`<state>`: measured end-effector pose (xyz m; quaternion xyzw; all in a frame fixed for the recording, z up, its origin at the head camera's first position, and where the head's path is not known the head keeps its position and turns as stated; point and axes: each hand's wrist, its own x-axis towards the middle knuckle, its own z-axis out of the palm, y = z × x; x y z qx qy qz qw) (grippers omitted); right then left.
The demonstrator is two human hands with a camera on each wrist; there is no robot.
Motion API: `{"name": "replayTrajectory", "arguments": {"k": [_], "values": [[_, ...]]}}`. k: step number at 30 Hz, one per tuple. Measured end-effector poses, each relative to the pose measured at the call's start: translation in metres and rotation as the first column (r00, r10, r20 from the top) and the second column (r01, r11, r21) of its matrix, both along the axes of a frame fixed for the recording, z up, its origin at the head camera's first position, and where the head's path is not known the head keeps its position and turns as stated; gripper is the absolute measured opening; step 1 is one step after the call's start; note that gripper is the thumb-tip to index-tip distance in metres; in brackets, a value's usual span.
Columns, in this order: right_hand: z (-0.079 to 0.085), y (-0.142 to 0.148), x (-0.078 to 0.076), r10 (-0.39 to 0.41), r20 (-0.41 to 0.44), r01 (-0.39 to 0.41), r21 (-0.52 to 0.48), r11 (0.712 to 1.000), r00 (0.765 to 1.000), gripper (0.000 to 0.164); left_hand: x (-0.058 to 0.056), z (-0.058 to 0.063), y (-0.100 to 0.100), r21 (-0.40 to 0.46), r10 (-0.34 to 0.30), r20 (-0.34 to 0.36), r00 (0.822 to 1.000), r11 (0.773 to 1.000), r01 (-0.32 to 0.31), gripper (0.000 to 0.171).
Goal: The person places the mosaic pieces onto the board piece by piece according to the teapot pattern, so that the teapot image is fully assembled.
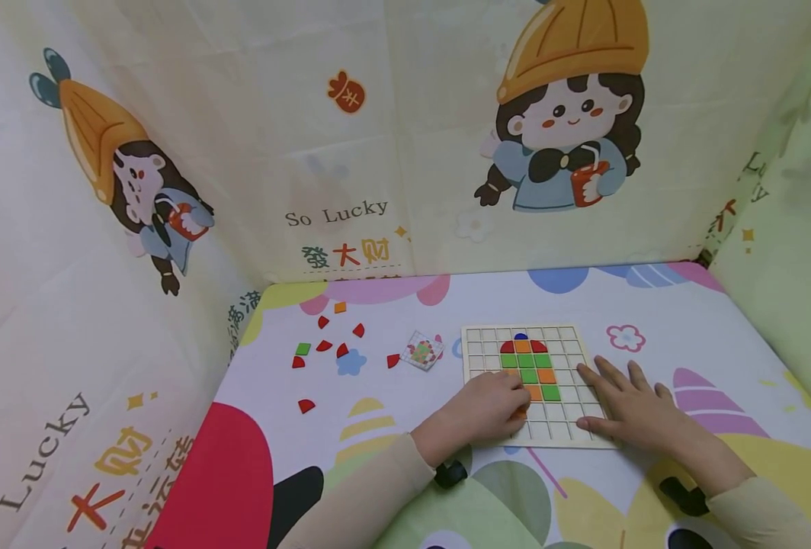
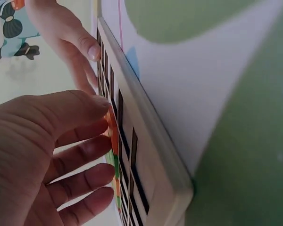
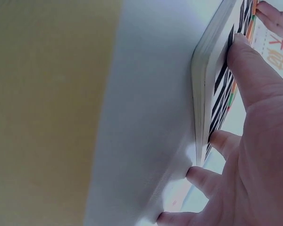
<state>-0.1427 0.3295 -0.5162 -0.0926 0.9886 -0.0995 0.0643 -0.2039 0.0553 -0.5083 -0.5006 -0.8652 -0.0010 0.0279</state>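
Left hand (image 1: 491, 404): thumb and forefinger, nearly closed, pinch an orange tile (image 1: 518, 412) at the grid board's (image 1: 549, 431) near half. Right hand (image 1: 642, 406): fingers spread, holding nothing, resting on the board's right edge. Left of the board: picture card (image 1: 422, 351), then scattered red pieces (image 1: 306, 406).

We look into a screened-off nook, whether in a home we cannot tell: cream, creased hangings (image 1: 254, 114) printed with orange-hatted cartoon figures (image 1: 549, 183) line three sides of a white worktop (image 1: 570, 309) patterned with colourful shapes.
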Motion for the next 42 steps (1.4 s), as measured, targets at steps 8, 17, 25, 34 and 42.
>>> {"name": "replayTrajectory", "arguments": {"k": [8, 17, 25, 34, 42], "values": [[-0.003, 0.000, 0.000, 0.009, 0.001, -0.009, -0.014, 1.000, 1.000, 0.101, -0.015, 0.011, -0.028, -0.001, 0.110, 0.037, 0.993, 0.994, -0.110, 0.018], [-0.001, 0.003, -0.001, 0.006, 0.009, -0.006, -0.005, 1.000, 1.000, 0.102, -0.063, 0.030, -0.098, -0.117, 0.377, 0.206, 0.903, 0.926, -0.359, 0.052], [-0.001, 0.000, 0.000, 0.011, 0.010, -0.010, -0.019, 1.000, 1.000, 0.101, -0.091, 0.019, -0.123, -0.155, 0.346, 0.260, 0.901, 0.936, -0.315, 0.068], [-0.001, 0.000, -0.001, 0.012, 0.012, -0.012, -0.014, 1.000, 1.000, 0.102, -0.102, 0.028, -0.125, -0.172, 0.408, 0.343, 0.846, 0.913, -0.370, 0.067], [0.000, -0.001, -0.001, 0.008, 0.014, -0.008, -0.010, 1.000, 1.000, 0.101, -0.093, 0.030, -0.116, -0.110, 0.479, 0.388, 0.788, 0.872, -0.476, 0.035]]}}
